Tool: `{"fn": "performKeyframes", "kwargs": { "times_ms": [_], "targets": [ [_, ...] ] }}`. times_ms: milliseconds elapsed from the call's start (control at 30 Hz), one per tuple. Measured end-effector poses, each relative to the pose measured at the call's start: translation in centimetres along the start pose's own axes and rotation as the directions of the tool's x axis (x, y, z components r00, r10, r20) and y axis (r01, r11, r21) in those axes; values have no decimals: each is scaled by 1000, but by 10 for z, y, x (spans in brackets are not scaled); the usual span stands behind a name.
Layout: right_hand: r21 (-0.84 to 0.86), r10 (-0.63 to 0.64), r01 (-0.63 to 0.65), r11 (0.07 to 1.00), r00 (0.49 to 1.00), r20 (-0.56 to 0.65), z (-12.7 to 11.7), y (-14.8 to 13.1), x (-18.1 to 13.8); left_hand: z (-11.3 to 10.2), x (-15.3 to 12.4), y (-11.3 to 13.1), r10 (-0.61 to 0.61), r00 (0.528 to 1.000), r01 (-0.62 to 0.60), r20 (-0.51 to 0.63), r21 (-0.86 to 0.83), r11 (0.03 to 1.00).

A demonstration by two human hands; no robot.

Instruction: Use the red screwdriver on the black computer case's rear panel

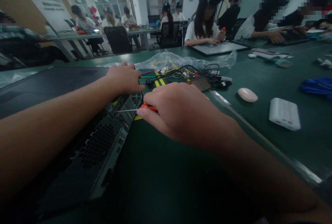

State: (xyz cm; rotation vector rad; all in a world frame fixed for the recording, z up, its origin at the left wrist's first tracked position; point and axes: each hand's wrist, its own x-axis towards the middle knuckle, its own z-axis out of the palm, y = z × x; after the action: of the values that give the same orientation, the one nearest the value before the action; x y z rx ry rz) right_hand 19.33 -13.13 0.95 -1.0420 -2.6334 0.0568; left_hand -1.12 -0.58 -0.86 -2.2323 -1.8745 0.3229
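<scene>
A black desktop computer case (100, 144) lies on its side at the left, its rear panel with vents and ports turned toward the right. My left hand (124, 78) rests on the far rear corner of the case, thumb and fingers apart. In my right hand (178, 113) is a screwdriver (149, 107) with an orange handle, gripped between thumb and fingers. Its thin metal shaft points left to the slot area of the rear panel. Whether the tip touches a screw cannot be made out. Above the shaft, a round fan grille (136, 98) shows in the panel.
Beyond my hands lie tangled cables (192, 73) and a clear plastic sheet (178, 59). To the right are a pale pink oval object (247, 95), a white box-like device (284, 114) and a blue bundle (317, 87). Across the green table (160, 182), a person works at a flat panel (220, 48).
</scene>
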Motion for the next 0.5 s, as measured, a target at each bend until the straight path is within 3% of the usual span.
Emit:
{"fn": "performKeyframes", "kwargs": {
  "times_ms": [233, 500],
  "targets": [
    [-26, -61, 59, 998, 996, -61, 6, 2, -2, -2, -2, -3, 78, 997, -78, -9, 41, 996],
    [-43, -60, 58, 997, 996, -59, 7, 3, 0, 1, 0, -5, 84, 996, -84, -17, 41, 996]
  ]
}}
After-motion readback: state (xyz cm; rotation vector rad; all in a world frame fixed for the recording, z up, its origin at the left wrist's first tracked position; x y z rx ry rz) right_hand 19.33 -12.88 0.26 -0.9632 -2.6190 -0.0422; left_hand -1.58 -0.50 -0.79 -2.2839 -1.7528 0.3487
